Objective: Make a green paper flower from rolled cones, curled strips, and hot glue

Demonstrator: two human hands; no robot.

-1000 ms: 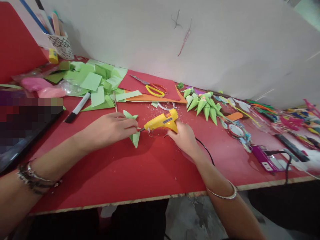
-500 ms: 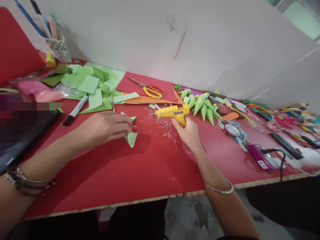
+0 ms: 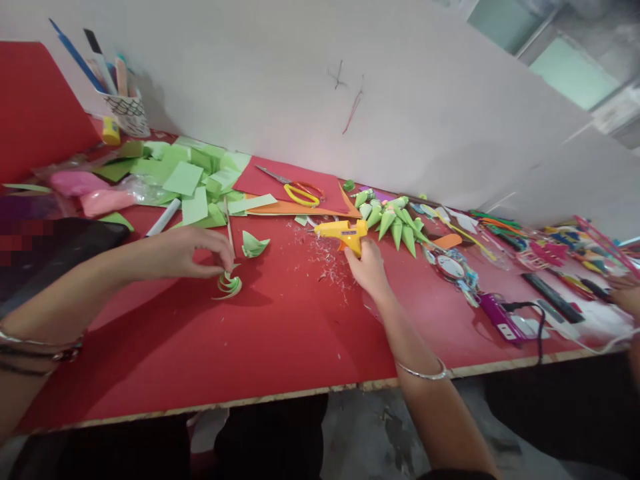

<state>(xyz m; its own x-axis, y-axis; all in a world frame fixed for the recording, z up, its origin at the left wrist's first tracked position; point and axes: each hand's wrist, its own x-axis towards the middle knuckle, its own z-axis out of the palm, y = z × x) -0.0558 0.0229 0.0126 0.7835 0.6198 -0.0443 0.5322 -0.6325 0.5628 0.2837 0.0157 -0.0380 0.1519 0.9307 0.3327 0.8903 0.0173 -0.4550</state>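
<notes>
My right hand (image 3: 367,267) is wrapped round the handle of a yellow glue gun (image 3: 340,231), its nozzle pointing left. On the left, my left hand (image 3: 207,253) pinches the top of a curled, striped green paper piece (image 3: 230,287) between thumb and fingers. A folded green paper piece (image 3: 255,245) lies just right of that hand on the red table (image 3: 280,347). Behind the fingers stretches a thin stick (image 3: 229,227). Thin glue strands are scattered below the nozzle.
Green paper pieces (image 3: 184,177) and scissors (image 3: 303,194) lie at the back. Green paper cones (image 3: 397,223) sit right of the gun. A purple power strip (image 3: 503,319) is near the right edge. Another person's hand (image 3: 626,297) shows at far right.
My left hand has moved left with the curled piece, leaving the folded green piece in plain view on the table. Another person's hand has appeared at far right. The camera view has shifted.
</notes>
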